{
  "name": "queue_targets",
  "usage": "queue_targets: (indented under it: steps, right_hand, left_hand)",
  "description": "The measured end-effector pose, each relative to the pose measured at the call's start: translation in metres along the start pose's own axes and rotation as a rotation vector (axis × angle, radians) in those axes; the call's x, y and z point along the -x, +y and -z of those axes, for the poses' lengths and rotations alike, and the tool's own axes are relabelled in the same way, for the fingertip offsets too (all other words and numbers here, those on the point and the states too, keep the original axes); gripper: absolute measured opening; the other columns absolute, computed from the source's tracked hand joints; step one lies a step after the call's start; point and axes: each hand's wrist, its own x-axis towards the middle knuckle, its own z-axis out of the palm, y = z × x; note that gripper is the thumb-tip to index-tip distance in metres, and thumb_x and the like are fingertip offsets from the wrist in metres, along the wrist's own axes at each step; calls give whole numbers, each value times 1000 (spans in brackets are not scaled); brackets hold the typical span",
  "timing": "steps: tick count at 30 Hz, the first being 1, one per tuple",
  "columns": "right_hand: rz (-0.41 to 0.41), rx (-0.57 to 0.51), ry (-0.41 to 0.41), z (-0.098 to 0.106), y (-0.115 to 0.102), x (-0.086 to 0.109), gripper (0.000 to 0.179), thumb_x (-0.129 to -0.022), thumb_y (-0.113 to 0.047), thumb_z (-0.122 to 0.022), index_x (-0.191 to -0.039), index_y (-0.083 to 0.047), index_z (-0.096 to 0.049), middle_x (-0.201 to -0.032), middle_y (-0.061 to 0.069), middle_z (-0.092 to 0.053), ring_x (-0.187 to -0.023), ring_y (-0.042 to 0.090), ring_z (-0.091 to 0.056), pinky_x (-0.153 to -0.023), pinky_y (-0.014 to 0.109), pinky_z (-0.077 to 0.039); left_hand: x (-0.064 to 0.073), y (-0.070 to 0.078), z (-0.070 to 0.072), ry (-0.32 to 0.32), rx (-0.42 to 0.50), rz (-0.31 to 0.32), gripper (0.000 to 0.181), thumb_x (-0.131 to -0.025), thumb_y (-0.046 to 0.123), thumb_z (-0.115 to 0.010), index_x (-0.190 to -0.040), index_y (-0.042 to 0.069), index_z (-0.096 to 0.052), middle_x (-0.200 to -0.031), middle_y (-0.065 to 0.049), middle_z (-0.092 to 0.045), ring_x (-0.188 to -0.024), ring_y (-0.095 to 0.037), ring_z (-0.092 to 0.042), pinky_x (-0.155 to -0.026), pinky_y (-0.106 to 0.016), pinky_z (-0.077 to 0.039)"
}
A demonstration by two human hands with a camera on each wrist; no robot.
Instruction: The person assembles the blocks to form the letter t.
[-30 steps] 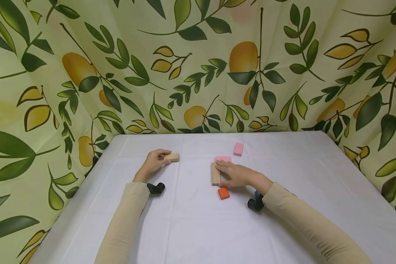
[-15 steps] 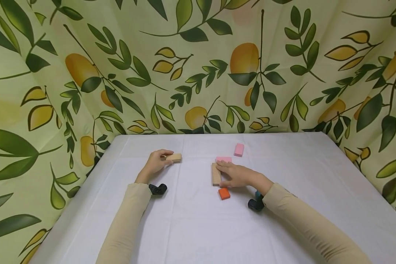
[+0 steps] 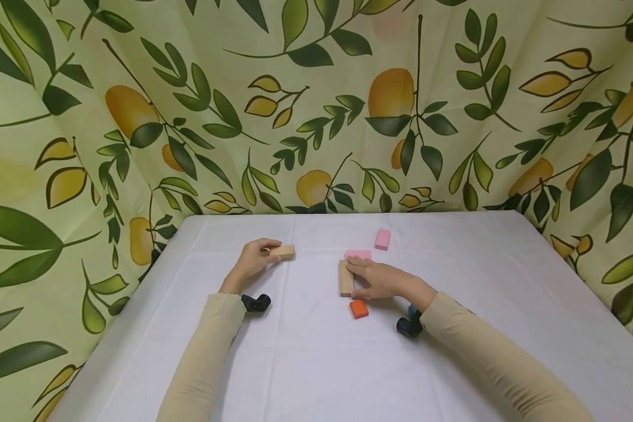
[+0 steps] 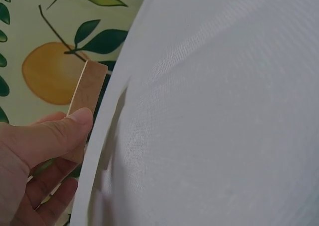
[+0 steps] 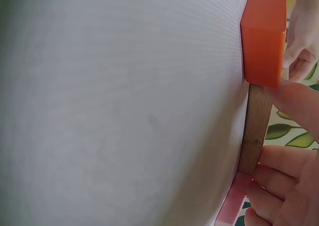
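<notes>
In the head view, my left hand (image 3: 252,262) pinches a plain wooden block (image 3: 283,252) between thumb and fingers, over the left part of the table. The left wrist view shows the same block (image 4: 89,89) with the thumb against its face. My right hand (image 3: 382,279) rests against a second wooden block (image 3: 346,279) that lies lengthwise on the cloth. Its fingertips touch the far end, by a pink block (image 3: 358,254); the thumb lies at the near end, by an orange block (image 3: 358,309). The right wrist view shows orange, wood (image 5: 255,131) and pink in a row.
Another pink block (image 3: 383,239) lies apart, farther back on the right. A white cloth (image 3: 316,363) covers the table, and a leaf-and-fruit patterned curtain (image 3: 316,117) hangs behind it. Dark wrist devices (image 3: 256,303) sit at both sleeves.
My left hand has moved slightly to the right with the wooden block in it. The right hand and the other blocks have stayed in place.
</notes>
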Motion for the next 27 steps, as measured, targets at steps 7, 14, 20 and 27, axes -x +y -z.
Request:
queue_targets:
  steps: [7,14,20,27]
  right_hand:
    - [1,6,2,-2,1,0,79,-90,-43,-65,-151,-7,-31,-162,10,-22,-151,32,-22,-121,49,-27]
    - [-2,11,6,-3,2,-1,79,-89,-43,-65,-151,-8,-31,-162,10,-23,-151,31,-23,-121,49,-27]
    - [-7,3,3,-2,0,0,79,-89,-41,-66,-151,-7,-32,-162,10,-23,-151,32,-23,-121,49,-27]
    - [-10,4,7,-1,-1,0,78,-89,-40,-66,-150,-7,-32,-162,11,-24,-150,32,-24,-121,49,-27]
  left_hand:
    - [-1,4,-3,-9,6,3,39,-85,7,-71,-122,-2,-63,-126,-22,-64,-121,-36,-58,-105,-46,-48]
    - [-1,7,-5,-7,13,16,40,-85,8,-71,-123,-1,-63,-126,-21,-65,-120,-35,-59,-106,-45,-47]
    - [0,12,-6,-13,22,20,40,-85,8,-71,-123,-1,-63,-128,-21,-63,-121,-35,-58,-107,-46,-46]
    - [-1,16,-8,-9,8,-7,40,-84,7,-72,-122,-2,-63,-126,-21,-64,-121,-35,-58,-107,-45,-47]
